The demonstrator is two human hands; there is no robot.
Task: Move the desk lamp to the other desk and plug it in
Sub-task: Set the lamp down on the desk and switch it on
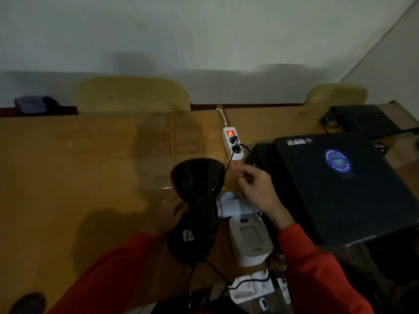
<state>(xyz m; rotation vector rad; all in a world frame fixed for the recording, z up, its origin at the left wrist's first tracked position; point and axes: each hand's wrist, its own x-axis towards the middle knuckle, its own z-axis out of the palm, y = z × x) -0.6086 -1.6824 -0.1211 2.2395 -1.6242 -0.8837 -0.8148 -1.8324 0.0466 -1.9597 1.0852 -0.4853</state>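
Carefully: my left grip (169, 214) steadies the lamp (196, 200); my right grip (254, 186), half-curled (apparently empty), could snag the cord (229, 163) ahead.

You're in a dim office: two wooden desks (90, 155) pushed together, padded chairs (133, 94) behind, a closed laptop (340, 189), keyboard (362, 120) and power strip (232, 143).

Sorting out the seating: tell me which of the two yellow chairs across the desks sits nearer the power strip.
The wide yellow chair on the left, its corner almost meeting the power strip cord. The smaller-looking one stands far right, behind the keyboard.
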